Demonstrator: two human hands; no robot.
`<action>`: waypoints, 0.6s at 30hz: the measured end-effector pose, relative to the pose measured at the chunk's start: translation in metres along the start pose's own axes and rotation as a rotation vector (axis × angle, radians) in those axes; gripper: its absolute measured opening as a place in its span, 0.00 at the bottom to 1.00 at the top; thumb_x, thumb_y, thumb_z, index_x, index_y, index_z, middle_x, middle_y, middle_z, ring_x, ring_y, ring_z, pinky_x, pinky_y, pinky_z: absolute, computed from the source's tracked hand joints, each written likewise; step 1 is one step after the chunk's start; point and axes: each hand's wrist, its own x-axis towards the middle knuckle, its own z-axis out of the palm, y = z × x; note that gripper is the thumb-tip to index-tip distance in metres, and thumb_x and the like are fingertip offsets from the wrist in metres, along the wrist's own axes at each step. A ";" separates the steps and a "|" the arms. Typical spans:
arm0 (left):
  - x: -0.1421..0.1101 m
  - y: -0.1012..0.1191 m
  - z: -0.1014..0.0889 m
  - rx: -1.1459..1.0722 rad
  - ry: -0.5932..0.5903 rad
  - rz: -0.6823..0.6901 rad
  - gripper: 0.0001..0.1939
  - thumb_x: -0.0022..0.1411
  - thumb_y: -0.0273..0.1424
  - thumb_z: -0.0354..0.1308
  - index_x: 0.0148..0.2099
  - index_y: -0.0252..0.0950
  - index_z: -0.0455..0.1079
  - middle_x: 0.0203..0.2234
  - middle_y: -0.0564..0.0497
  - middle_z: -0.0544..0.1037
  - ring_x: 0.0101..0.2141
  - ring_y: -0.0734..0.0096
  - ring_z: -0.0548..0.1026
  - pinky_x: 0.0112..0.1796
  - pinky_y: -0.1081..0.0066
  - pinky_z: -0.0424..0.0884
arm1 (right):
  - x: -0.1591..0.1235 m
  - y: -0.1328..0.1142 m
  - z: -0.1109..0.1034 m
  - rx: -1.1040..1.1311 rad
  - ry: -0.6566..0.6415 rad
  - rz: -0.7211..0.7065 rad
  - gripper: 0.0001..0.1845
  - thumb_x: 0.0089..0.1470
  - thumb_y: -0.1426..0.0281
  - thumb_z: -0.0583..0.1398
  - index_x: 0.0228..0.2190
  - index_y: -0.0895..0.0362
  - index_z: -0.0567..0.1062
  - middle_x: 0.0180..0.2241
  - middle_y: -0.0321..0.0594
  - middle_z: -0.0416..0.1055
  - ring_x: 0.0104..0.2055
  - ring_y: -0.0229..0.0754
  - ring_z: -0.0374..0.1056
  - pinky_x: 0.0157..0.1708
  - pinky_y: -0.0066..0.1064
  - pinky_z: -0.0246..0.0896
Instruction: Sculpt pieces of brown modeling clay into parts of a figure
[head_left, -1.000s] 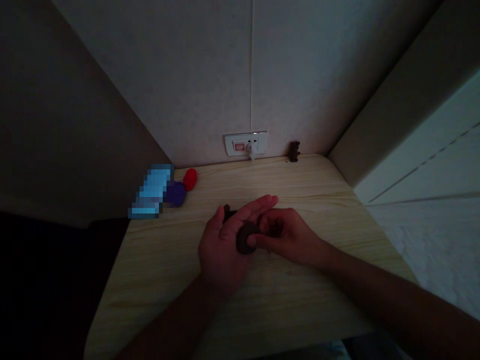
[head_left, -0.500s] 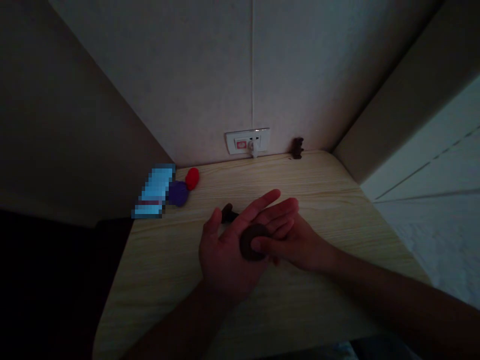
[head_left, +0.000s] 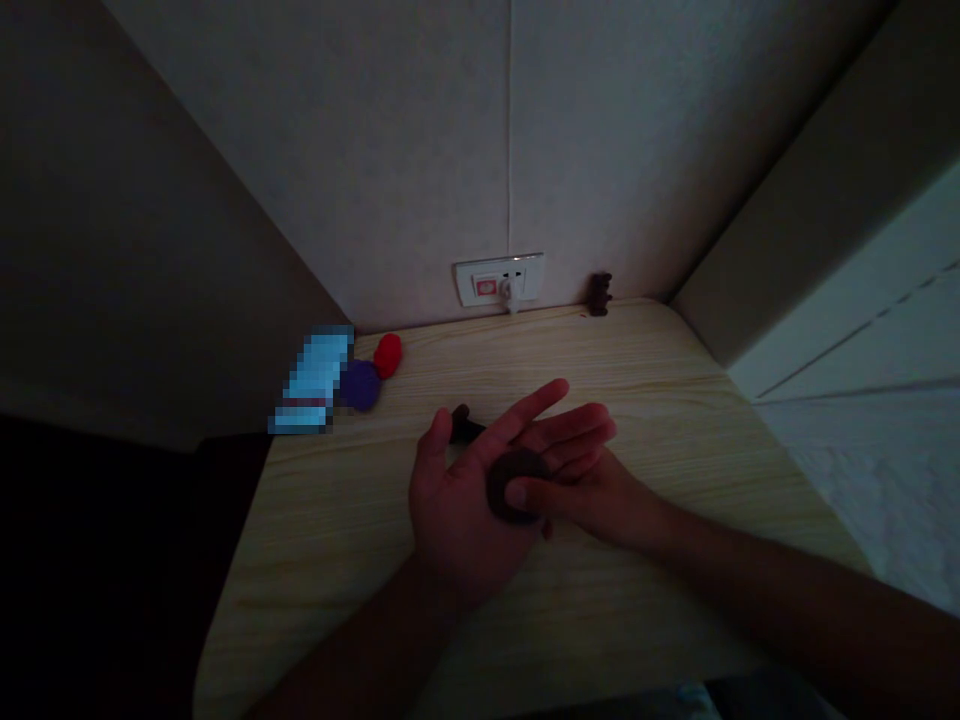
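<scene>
My left hand (head_left: pixel 465 510) lies palm up over the table, its fingers stretched out and spread. On its palm rests a flattened round piece of dark brown modelling clay (head_left: pixel 499 480). From the right, my right hand (head_left: pixel 607 500) presses its thumb onto the clay; its other fingers are mostly hidden behind my left hand. Just beyond my left thumb and index finger lies a dark, narrow piece with a rounded end (head_left: pixel 466 428), partly covered by the left hand. It is too dark to tell what it is.
On the wooden table (head_left: pixel 330 560), a purple lump (head_left: pixel 361 386) touches a red lump (head_left: pixel 388 356) beside a pixelated bright screen (head_left: pixel 313 380) at the left. A small dark brown figure (head_left: pixel 599 295) stands against the wall. A plug (head_left: pixel 511 295) sits in the wall socket (head_left: pixel 469 284).
The whole view has shifted slightly to the right, and both hands sit a little further right over the table. My right thumb stays pressed on the clay.
</scene>
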 end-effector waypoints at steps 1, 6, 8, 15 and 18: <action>0.000 0.000 0.000 0.001 0.001 -0.005 0.45 0.63 0.63 0.38 0.64 0.33 0.67 0.54 0.35 0.77 0.61 0.37 0.67 0.58 0.41 0.61 | 0.000 0.001 0.000 -0.005 0.005 -0.006 0.13 0.50 0.59 0.70 0.27 0.54 0.77 0.19 0.34 0.72 0.18 0.35 0.66 0.14 0.25 0.61; 0.002 0.002 -0.001 -0.067 0.039 -0.022 0.45 0.63 0.62 0.37 0.62 0.32 0.69 0.52 0.36 0.78 0.60 0.41 0.69 0.59 0.44 0.61 | 0.001 0.000 -0.001 -0.039 -0.003 -0.027 0.16 0.51 0.56 0.69 0.27 0.55 0.77 0.18 0.33 0.71 0.18 0.34 0.66 0.14 0.24 0.61; 0.001 0.002 0.001 -0.078 0.061 -0.017 0.44 0.63 0.62 0.37 0.61 0.32 0.70 0.51 0.36 0.79 0.60 0.42 0.69 0.60 0.45 0.60 | 0.001 -0.002 -0.002 -0.042 -0.016 -0.032 0.15 0.52 0.56 0.69 0.27 0.55 0.77 0.19 0.34 0.71 0.18 0.35 0.67 0.15 0.24 0.62; -0.002 0.003 0.005 0.019 0.084 0.005 0.45 0.62 0.62 0.37 0.63 0.33 0.67 0.52 0.35 0.78 0.60 0.40 0.68 0.59 0.43 0.61 | 0.001 -0.007 -0.002 -0.035 -0.033 -0.029 0.15 0.52 0.57 0.69 0.27 0.56 0.76 0.19 0.34 0.72 0.19 0.36 0.68 0.16 0.26 0.65; -0.002 0.003 0.005 0.056 0.081 0.011 0.45 0.62 0.62 0.37 0.64 0.33 0.66 0.53 0.35 0.77 0.60 0.40 0.69 0.58 0.43 0.63 | 0.001 -0.008 -0.001 -0.041 -0.031 -0.020 0.15 0.52 0.57 0.69 0.26 0.55 0.76 0.20 0.34 0.73 0.19 0.36 0.68 0.16 0.26 0.65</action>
